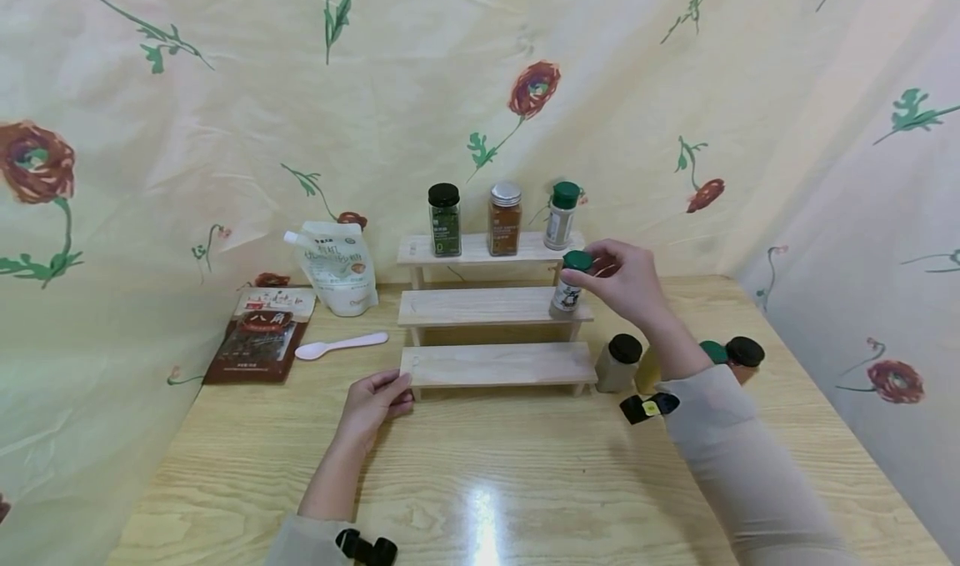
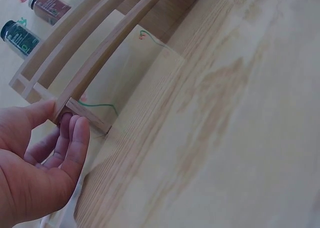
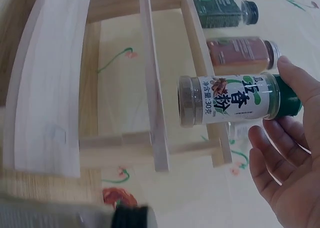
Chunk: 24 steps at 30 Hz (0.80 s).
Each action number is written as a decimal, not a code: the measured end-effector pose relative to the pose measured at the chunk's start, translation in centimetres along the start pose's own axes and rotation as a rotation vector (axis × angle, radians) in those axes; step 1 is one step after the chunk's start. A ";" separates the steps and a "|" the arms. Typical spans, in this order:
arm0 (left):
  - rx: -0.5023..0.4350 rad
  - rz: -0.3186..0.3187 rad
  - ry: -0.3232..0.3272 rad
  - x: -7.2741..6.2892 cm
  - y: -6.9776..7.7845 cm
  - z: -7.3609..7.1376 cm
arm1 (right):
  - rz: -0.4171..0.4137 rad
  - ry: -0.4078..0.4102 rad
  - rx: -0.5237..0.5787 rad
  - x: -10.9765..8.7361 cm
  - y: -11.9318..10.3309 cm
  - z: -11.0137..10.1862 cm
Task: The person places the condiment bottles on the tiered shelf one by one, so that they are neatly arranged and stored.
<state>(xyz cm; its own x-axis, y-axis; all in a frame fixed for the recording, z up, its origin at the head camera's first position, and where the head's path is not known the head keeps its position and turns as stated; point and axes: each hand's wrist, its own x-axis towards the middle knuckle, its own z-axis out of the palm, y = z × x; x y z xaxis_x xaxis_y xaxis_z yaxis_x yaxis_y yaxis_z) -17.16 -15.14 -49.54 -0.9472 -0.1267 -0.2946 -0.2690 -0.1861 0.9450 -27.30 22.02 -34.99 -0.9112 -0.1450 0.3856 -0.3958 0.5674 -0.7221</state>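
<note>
A three-step wooden rack (image 1: 480, 306) stands on the table. My right hand (image 1: 626, 283) grips a spice jar (image 1: 567, 296) by its green cap, over the right end of the middle step. In the right wrist view the jar's white label (image 3: 235, 97) shows, with brownish powder at its base; whether the base touches the step I cannot tell. My left hand (image 1: 375, 408) holds the left end of the lowest step, thumb on top and fingers beneath. On the top step stand a black-capped green jar (image 1: 446, 221), a silver-capped reddish jar (image 1: 505, 220) and a green-capped jar (image 1: 561, 216).
Right of the rack stand a black-capped jar (image 1: 619, 363) and other jars, partly behind my right forearm, including another black-capped one (image 1: 746, 354). To the left are a white spouted pouch (image 1: 339, 267), a brown packet (image 1: 261, 336) and a pale spoon (image 1: 341, 345). Flowered cloth hangs behind.
</note>
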 end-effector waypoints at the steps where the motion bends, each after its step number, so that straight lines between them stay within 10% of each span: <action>1: -0.001 0.000 -0.001 0.0 0.0 0.0 | -0.001 0.002 0.004 0.0 -0.1 0.2; 24: -0.003 -0.001 -0.014 0.0 0.1 -0.1 | 0.018 -0.013 0.069 1.2 -3.7 5.6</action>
<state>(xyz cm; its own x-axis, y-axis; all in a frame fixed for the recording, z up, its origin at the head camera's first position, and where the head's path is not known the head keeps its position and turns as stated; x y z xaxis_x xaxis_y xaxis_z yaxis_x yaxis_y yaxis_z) -17.14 -15.28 -49.41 -0.9492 -0.1133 -0.2935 -0.2694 -0.1888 0.9443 -27.59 15.19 -35.07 -0.9194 -0.1457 0.3654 -0.3861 0.5131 -0.7666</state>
